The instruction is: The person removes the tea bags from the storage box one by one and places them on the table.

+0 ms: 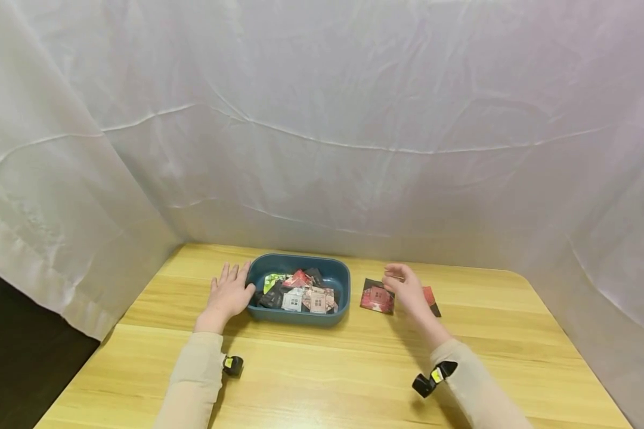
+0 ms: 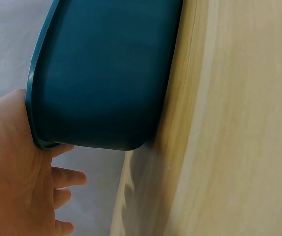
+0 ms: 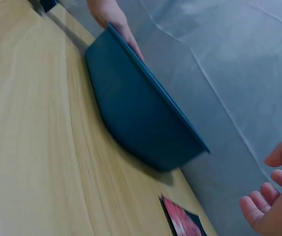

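A dark blue-green plastic tub [image 1: 300, 319] stands on the table, holding several small square packets [image 1: 318, 301] in black, white, pink, red and green. My left hand [image 1: 229, 296] rests at the tub's left end, its fingers fairly straight and its thumb side against the rim, as the left wrist view shows. To the tub's right, a red and black packet [image 1: 377, 297] lies flat on the wood. My right hand [image 1: 406, 291] hovers beside and partly over this packet, fingers loosely bent with nothing between them. Another red and black packet [image 1: 430, 300] is partly hidden behind that hand.
The light wooden table [image 1: 300, 369] reaches back to a pale hanging cloth [image 1: 354, 179], which also closes in both sides. Each forearm has a small black camera [image 1: 233, 365] strapped near the wrist. A dark area [image 1: 21, 351] shows beyond the table's left edge.
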